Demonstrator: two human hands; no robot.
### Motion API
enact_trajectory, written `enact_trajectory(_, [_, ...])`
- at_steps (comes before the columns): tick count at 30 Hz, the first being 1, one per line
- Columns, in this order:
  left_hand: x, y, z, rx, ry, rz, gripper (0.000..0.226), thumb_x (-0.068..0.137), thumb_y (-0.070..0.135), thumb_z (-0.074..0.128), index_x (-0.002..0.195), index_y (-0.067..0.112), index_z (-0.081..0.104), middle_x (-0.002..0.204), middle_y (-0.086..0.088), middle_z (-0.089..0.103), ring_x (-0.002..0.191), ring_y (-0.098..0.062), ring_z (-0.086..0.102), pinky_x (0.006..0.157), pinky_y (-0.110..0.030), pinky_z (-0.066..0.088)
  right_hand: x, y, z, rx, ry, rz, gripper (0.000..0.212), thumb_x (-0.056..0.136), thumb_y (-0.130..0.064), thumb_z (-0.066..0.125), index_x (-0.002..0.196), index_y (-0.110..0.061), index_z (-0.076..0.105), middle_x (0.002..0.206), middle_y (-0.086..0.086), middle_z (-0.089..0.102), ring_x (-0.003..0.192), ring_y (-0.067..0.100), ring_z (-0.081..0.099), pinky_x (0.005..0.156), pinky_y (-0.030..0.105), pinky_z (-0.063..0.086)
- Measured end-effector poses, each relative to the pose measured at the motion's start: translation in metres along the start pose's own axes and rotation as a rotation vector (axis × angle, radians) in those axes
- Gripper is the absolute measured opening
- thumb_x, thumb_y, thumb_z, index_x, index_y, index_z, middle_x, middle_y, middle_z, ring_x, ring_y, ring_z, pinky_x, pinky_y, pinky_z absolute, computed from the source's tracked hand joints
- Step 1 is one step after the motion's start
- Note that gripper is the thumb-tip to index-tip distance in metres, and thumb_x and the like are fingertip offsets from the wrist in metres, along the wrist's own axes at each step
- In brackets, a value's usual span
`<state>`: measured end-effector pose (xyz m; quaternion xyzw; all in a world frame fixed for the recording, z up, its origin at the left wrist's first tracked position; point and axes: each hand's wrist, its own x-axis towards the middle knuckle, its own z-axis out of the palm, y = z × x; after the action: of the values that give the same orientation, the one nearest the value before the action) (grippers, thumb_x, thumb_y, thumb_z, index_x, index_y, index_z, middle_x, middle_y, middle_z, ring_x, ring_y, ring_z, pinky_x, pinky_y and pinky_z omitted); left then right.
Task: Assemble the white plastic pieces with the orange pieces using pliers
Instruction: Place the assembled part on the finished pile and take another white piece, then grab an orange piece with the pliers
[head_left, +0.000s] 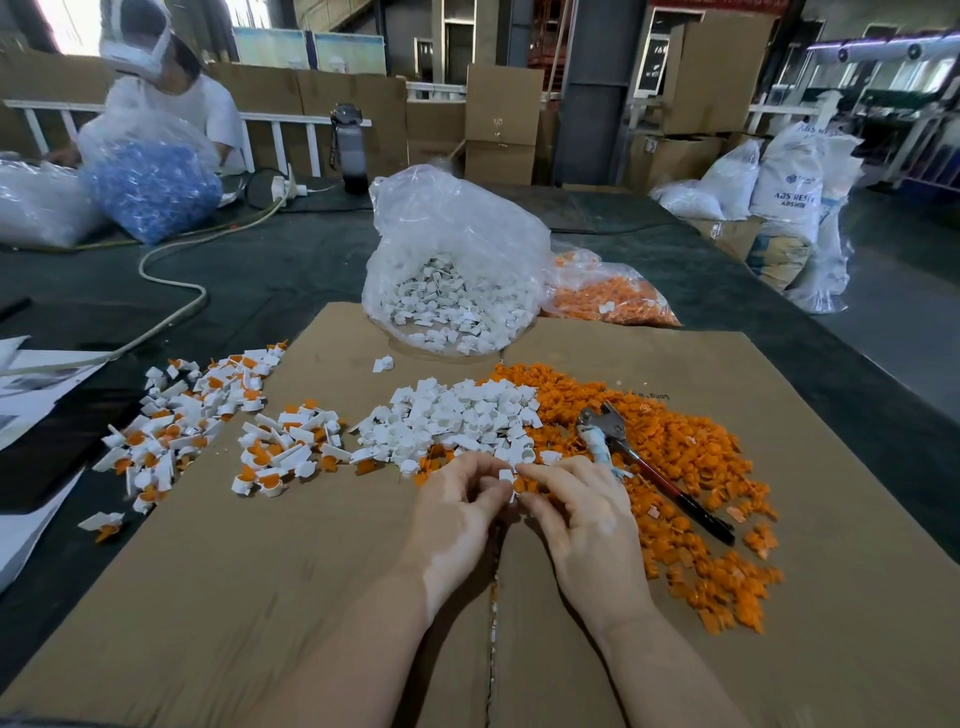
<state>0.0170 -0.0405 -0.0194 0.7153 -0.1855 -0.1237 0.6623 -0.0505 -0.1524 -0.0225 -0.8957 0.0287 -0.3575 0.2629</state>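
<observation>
Held piece (506, 475) half behind fingers (491, 496)

left hand (457, 512) and right hand (582, 512) pinched a white piece (505, 474) together over cardboard (260, 597) | pliers (639, 460) lay on orange pieces (691, 467) | white pile (457, 421) just beyond fingertips

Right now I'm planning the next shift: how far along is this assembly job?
Done: two heaps of joined white-and-orange pieces lie on the cardboard. In hand: the left hand and right hand pinch a white piece against an orange one; the pliers lie unused. Left: big loose white pile, orange pile, plus both bags.
</observation>
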Motion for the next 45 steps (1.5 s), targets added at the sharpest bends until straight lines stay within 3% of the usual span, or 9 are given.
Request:
enact_trajectory(9, [0.004, -0.003, 0.002, 0.128, 0.072, 0.028, 0.011, 0.084, 0.011, 0.066, 0.093, 0.006, 0.063, 0.065, -0.003, 0.051, 0.058, -0.008, 0.045, 0.053, -0.012, 0.037, 0.000, 0.002, 0.002, -0.046, 0.017, 0.037, 0.024, 0.076, -0.008, 0.075, 0.099, -0.011, 0.072, 0.088, 0.003, 0.064, 0.088, 0.024, 0.060, 0.078, 0.042, 0.047])
enact_trajectory(13, [0.009, 0.000, 0.001, 0.117, 0.099, -0.021, 0.007, 0.083, 0.013, 0.067, 0.086, 0.014, 0.061, 0.064, -0.002, 0.058, 0.058, -0.007, 0.051, 0.055, -0.012, 0.040, 0.007, 0.005, -0.006, -0.292, 0.134, 0.211, 0.028, 0.079, -0.019, 0.073, 0.105, -0.009, 0.069, 0.100, 0.008, 0.065, 0.098, 0.028, 0.059, 0.082, 0.041, 0.041])
enact_trajectory(17, [0.013, 0.000, 0.002, 0.112, 0.114, -0.068, 0.006, 0.084, 0.017, 0.067, 0.088, 0.015, 0.062, 0.063, 0.000, 0.061, 0.054, -0.001, 0.053, 0.053, -0.009, 0.041, 0.025, 0.014, -0.026, -0.654, -0.195, 0.617, 0.047, 0.086, -0.054, 0.048, 0.112, -0.015, 0.056, 0.120, 0.005, 0.049, 0.112, 0.023, 0.041, 0.091, 0.040, 0.031])
enact_trajectory(20, [0.015, 0.000, 0.004, 0.064, 0.113, -0.103, 0.006, 0.085, 0.018, 0.066, 0.088, 0.015, 0.061, 0.067, -0.004, 0.062, 0.058, -0.004, 0.055, 0.060, -0.015, 0.044, 0.034, 0.024, -0.036, -0.686, -0.429, 0.742, 0.053, 0.081, -0.059, 0.048, 0.113, -0.017, 0.053, 0.127, 0.006, 0.039, 0.118, 0.024, 0.033, 0.095, 0.044, 0.029])
enact_trajectory(28, [0.017, 0.009, 0.006, -0.002, 0.127, -0.149, 0.004, 0.086, 0.015, 0.065, 0.087, 0.012, 0.062, 0.075, -0.009, 0.067, 0.065, -0.011, 0.060, 0.061, -0.018, 0.046, 0.044, 0.028, -0.041, -0.712, -0.465, 0.732, 0.057, 0.086, -0.054, 0.045, 0.122, -0.010, 0.045, 0.128, 0.009, 0.043, 0.120, 0.028, 0.037, 0.096, 0.043, 0.030])
enact_trajectory(33, [0.022, 0.018, 0.004, -0.096, 0.128, -0.197, 0.011, 0.086, 0.015, 0.065, 0.095, 0.009, 0.063, 0.077, -0.009, 0.067, 0.064, -0.013, 0.058, 0.061, -0.022, 0.044, 0.054, 0.015, -0.051, -0.580, -0.431, 0.613, 0.035, 0.092, -0.045, 0.041, 0.100, -0.011, 0.045, 0.108, 0.009, 0.053, 0.099, 0.026, 0.050, 0.081, 0.036, 0.040])
enact_trajectory(38, [0.031, 0.027, 0.001, -0.273, 0.142, -0.232, 0.004, 0.088, 0.005, 0.060, 0.089, 0.002, 0.062, 0.068, -0.004, 0.062, 0.059, -0.013, 0.053, 0.052, -0.019, 0.043, 0.062, -0.004, -0.058, 0.001, -0.587, 0.580, 0.032, 0.094, -0.032, 0.040, 0.071, -0.011, 0.047, 0.066, 0.004, 0.047, 0.054, 0.017, 0.041, 0.055, 0.029, 0.031])
enact_trajectory(42, [0.037, 0.030, -0.005, -0.314, 0.194, -0.267, 0.004, 0.087, 0.003, 0.061, 0.083, 0.004, 0.060, 0.067, -0.006, 0.061, 0.055, -0.014, 0.056, 0.049, -0.020, 0.046, 0.061, -0.019, -0.065, 0.265, -0.726, 0.685, 0.032, 0.095, -0.029, 0.039, 0.070, -0.011, 0.049, 0.063, 0.008, 0.053, 0.055, 0.019, 0.047, 0.049, 0.022, 0.035])
enact_trajectory(45, [0.039, 0.031, -0.010, -0.338, 0.214, -0.291, 0.002, 0.087, 0.002, 0.060, 0.085, 0.001, 0.059, 0.064, -0.006, 0.061, 0.050, -0.010, 0.055, 0.044, -0.016, 0.045, 0.060, -0.025, -0.065, 0.462, -0.791, 0.803, 0.030, 0.096, -0.026, 0.036, 0.081, -0.006, 0.053, 0.066, 0.008, 0.055, 0.056, 0.021, 0.051, 0.055, 0.029, 0.045])
